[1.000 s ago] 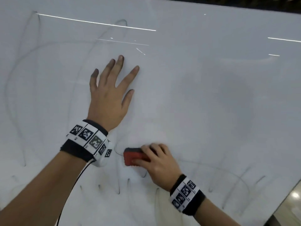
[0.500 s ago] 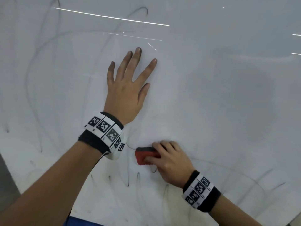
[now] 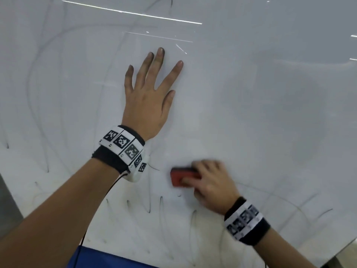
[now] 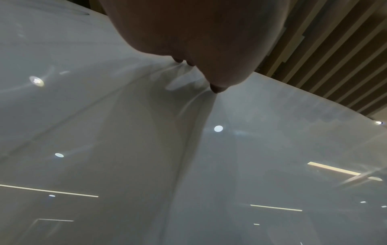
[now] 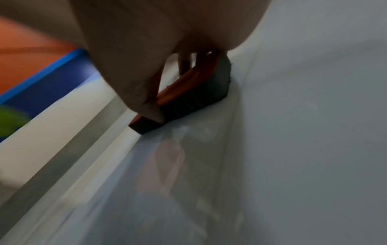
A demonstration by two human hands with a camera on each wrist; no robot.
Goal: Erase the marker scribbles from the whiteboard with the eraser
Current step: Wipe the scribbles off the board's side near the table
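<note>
A white whiteboard fills the head view, with faint grey marker scribbles along its lower part and long arcs at the left. My right hand grips a red eraser with a dark felt underside and presses it flat on the board; the hand is blurred by motion. My left hand lies flat on the board above and left of the eraser, fingers straight and spread, their tips smudged dark. In the left wrist view only the palm and a few fingertips show against the board.
The board's lower edge runs near the bottom, with a blue surface below it. Grey floor shows at the lower left. A blue and orange area lies beyond the board's edge in the right wrist view.
The eraser and my right hand have slid a little rightward along the board, away from my left wrist. The view has shifted left and down. My left hand stays flat on the board.
</note>
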